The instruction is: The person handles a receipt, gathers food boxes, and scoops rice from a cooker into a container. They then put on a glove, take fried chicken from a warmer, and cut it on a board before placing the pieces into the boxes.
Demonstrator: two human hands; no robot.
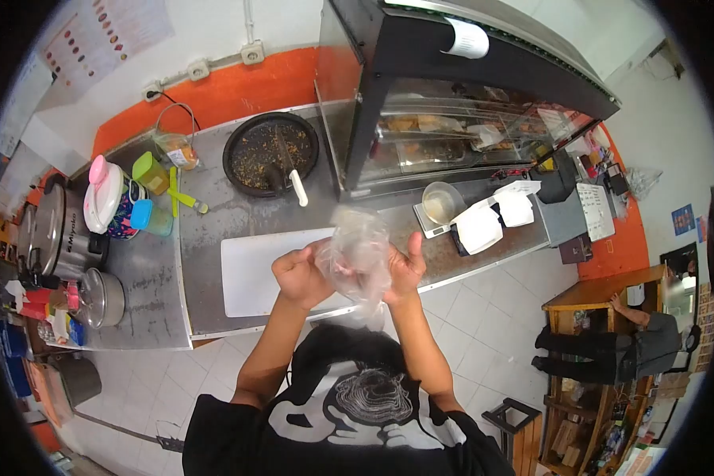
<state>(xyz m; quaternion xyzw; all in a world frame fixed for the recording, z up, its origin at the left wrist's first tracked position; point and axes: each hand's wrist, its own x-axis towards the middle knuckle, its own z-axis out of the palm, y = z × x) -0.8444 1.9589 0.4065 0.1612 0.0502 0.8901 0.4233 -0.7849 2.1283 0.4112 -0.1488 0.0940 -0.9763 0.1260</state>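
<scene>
A clear plastic bag [357, 252], crumpled and partly puffed out, is stretched between my two hands above the counter's front edge. My left hand [300, 276] is closed on the bag's left side; its fingertips are hidden by the plastic. At the bag's right side, my right hand [405, 271] grips with its fingers behind the film while the thumb points up. Under my left hand lies a white cutting board [250, 278]. Beyond it stands a dark stone mortar [238, 163] with ground bits inside, and a white-handled knife [297, 187] rests across its rim.
A glass food display case [452, 119] stands at the back right. Before it are a scale [431, 221] with a clear bowl [443, 202] and white paper packs [480, 228]. Pots, including a large cooker [62, 238], crowd the left. Another person [611, 349] stands at a wooden shelf, right.
</scene>
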